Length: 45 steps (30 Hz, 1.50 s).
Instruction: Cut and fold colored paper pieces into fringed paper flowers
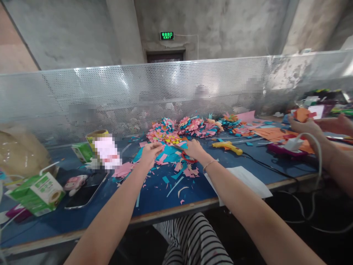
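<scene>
Over the middle of the blue table, my left hand pinches a small piece of pink paper between its fingertips. My right hand is closed around a pair of scissors with red handles; the blades point left toward the pink piece. Under both hands lie blue paper and scattered pink and blue scraps. Just beyond them is a row of paper flowers in pink, blue and yellow. Whether the blades touch the pink piece, I cannot tell.
A yellow glue gun with a black cord lies to the right, near a white sheet. On the left are a green carton and a phone. A co-worker's hands hold something orange. A perforated metal screen runs behind.
</scene>
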Tool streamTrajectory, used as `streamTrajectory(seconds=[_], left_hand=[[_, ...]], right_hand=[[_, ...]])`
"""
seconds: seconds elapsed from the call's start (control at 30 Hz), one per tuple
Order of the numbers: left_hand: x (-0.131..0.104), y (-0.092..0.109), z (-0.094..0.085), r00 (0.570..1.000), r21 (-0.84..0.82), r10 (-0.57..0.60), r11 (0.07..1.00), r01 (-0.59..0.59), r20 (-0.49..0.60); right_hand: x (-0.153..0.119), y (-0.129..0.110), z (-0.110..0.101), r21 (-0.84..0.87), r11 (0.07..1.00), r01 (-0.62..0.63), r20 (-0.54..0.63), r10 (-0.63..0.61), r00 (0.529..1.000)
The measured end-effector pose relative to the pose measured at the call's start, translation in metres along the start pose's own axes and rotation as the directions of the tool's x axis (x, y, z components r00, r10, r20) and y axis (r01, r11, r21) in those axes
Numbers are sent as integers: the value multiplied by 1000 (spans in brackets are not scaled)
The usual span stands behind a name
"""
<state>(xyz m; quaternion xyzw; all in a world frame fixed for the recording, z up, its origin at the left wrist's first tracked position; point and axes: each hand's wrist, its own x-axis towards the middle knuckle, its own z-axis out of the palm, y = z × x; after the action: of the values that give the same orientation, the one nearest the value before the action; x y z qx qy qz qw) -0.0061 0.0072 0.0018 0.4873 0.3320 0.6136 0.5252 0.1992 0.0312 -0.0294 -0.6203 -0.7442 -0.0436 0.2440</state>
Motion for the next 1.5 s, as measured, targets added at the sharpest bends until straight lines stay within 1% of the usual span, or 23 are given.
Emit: streamTrajectory(seconds=[0.03, 0.07, 0.1, 0.13, 0.2, 0.27, 0.3, 0.37, 0.43, 0.53, 0.67, 0.73, 0.83, 0.9, 1.03, 1.1, 1.17, 1.23, 1.3, 1.37, 1.5], left_hand=[[0, -1, 0, 1000, 21, -1, 1000, 1, -6], [0, -2, 1, 1000, 39, -4, 999, 5, -15], [0, -2, 1, 1000, 54, -8, 998, 10, -21], [0, -3, 1, 1000, 66, -13, 998, 14, -24], [-1, -4, 2, 1000, 78, -19, 997, 20, -9], [-3, -3, 4, 999, 86, -21, 996, 19, 24], [-5, -3, 5, 999, 91, -22, 996, 18, 41], [-8, -2, 8, 997, 97, -28, 995, 21, 67], [-11, -1, 11, 996, 92, -37, 995, 30, 77], [-14, 0, 13, 994, 86, -50, 995, 42, 100], [-16, 1, 14, 987, 119, -74, 991, 57, 140], [-16, 0, 14, 989, 135, -75, 989, 57, 128], [-15, -1, 13, 993, 151, -46, 988, 29, 110], [-14, -1, 12, 994, 149, -28, 989, 12, 108], [-12, -1, 13, 993, 67, -20, 998, 12, 117], [-11, 0, 13, 995, 6, -24, 1000, 24, 95], [-10, -1, 13, 998, -21, -11, 1000, 12, 59], [-9, -2, 12, 998, -1, 30, 1000, -30, 51], [-7, -3, 10, 995, 31, 75, 997, -77, 66], [-7, -4, 9, 992, 41, 99, 994, -102, 72], [-5, -6, 8, 992, 39, 97, 994, -101, 79]], right_hand=[[-1, -5, -1, 81, 996, 23, -71, -17, 997], [-1, -10, -1, 194, 977, 85, -99, -67, 993], [-2, -16, -2, 304, 941, 146, -95, -123, 988], [-2, -21, -2, 412, 889, 201, -105, -173, 979], [-4, -32, -1, 592, 760, 270, -162, -215, 963], [-6, -39, 0, 696, 650, 305, -208, -224, 952], [-6, -42, 1, 730, 610, 309, -220, -218, 951], [-6, -45, 2, 778, 552, 301, -228, -199, 953], [-6, -47, 2, 804, 516, 295, -230, -187, 955], [-6, -47, 0, 804, 512, 301, -232, -196, 953], [-8, -48, -6, 778, 554, 295, -222, -196, 955], [-10, -49, -9, 780, 552, 295, -226, -192, 955], [-12, -51, -12, 789, 535, 304, -236, -192, 952], [-13, -52, -13, 780, 543, 311, -247, -188, 950], [-13, -54, -16, 746, 581, 326, -279, -172, 945], [-13, -54, -16, 737, 588, 333, -301, -156, 941], [-13, -54, -16, 753, 570, 330, -320, -122, 940], [-14, -55, -16, 787, 532, 314, -307, -103, 946], [-14, -55, -15, 814, 496, 301, -280, -118, 953], [-14, -56, -15, 824, 481, 298, -263, -140, 955], [-15, -57, -14, 842, 459, 284, -241, -152, 959]])
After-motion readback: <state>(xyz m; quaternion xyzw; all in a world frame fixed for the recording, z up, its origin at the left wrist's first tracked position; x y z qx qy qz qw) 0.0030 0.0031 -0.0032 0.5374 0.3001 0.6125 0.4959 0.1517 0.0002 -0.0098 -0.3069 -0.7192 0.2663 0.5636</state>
